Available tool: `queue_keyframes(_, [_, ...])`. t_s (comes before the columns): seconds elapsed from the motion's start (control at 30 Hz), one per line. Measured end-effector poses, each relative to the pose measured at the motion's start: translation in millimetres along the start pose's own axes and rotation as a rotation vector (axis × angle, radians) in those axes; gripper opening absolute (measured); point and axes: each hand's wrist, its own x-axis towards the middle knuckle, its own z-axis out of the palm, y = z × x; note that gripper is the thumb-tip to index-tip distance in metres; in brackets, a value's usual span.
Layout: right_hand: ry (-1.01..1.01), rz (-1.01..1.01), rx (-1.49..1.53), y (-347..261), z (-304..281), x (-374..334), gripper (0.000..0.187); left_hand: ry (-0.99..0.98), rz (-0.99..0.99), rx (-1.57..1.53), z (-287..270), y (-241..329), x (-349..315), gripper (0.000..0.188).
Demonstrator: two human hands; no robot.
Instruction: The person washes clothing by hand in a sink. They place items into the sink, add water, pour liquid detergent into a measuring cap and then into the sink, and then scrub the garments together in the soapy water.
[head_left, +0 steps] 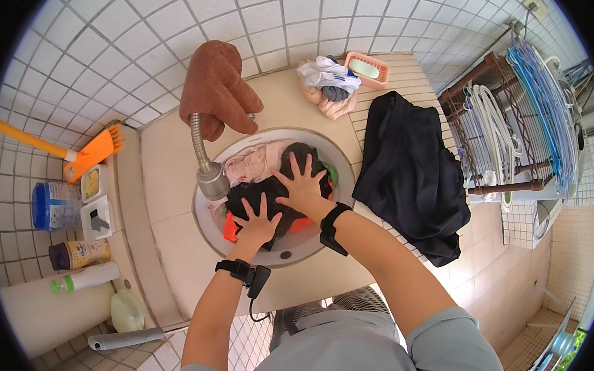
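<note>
Both my hands press flat on a heap of clothes in an oval sink point(203, 217). Fingers spread, my left hand point(257, 224) rests on black cloth point(259, 195). A little farther right and higher, my right hand point(305, 189) lies with its fingers stretched over the same dark pile. Pale pink cloth point(252, 162) shows behind the hands, and bits of orange-red cloth point(230, 228) stick out beside the left one. A flexible metal tap point(210, 179), its base draped with brown cloth point(211, 82), hangs over the sink's left side. What lies under the pile is hidden.
A black garment point(406, 178) lies on the counter to the right. Behind the sink are a small bundle of cloth point(330, 85) and a pink soap dish point(378, 73). Bottles and an orange brush point(98, 153) stand at left. A rack with hangers point(494, 129) is at far right.
</note>
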Motion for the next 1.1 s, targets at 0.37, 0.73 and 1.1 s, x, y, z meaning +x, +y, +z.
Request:
queue_keyframes(0.37, [-0.202,0.112,-0.129,-13,16,17,0.091,-0.010,-0.285,0.172,36,8,46,0.074])
queue_keyframes(0.73, [0.276,-0.143,-0.119,62,-54,-40,0.022,0.212,0.099,0.425,-19,4,-19,0.049])
queue_keyframes(1.1, [0.493,-0.483,-0.217,211,-147,-127,0.013,0.435,0.436,0.163,-59,96,-89,0.035])
